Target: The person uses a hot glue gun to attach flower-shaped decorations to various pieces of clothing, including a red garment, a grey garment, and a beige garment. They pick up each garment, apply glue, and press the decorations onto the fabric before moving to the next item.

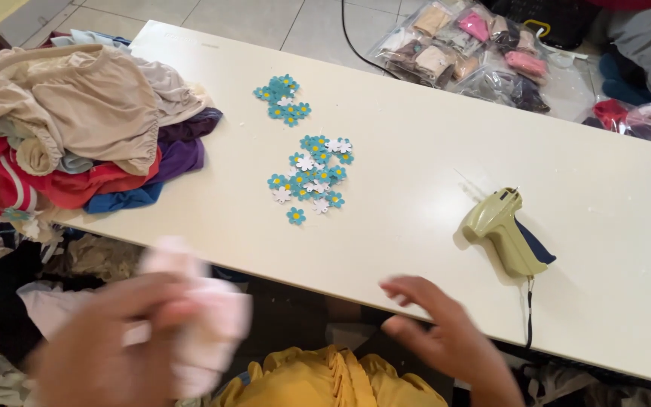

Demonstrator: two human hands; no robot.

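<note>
On the white table (pixel 431 173) lie paper flowers (pixel 312 175); left hand (pixel 114 339) grips pink cloth (pixel 205 309), right hand (pixel 446 332) spread empty.

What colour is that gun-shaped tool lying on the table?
The tool is pale olive green with a dark blue trigger, clearest in the head view.

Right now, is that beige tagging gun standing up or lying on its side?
Lying on its side. The tagging gun rests flat on the white table, needle pointing up-right, untouched; the right hand is apart from it.
</note>
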